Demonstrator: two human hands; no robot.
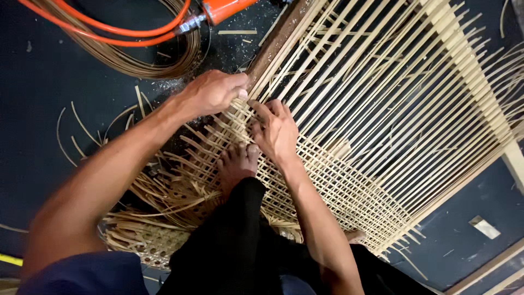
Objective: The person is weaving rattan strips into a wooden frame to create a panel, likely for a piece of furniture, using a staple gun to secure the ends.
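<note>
While a bare foot point(237, 164) pins the cane panel point(349, 136) flat on the dark floor point(38, 109), the left hand point(210, 93) pinches a strip at the wooden frame point(278, 38), fingers closed, and the right hand point(275, 131) presses half-curled fingers onto the weave beside it.

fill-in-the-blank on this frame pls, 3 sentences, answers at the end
1. Both hands, left hand and right hand, work on pale cane strips stretched across a wooden ____.
2. A bare ____ rests on the woven part just below the hands.
3. The hose lying at the top left is ____ in colour.

Missing words: frame; foot; orange
</note>
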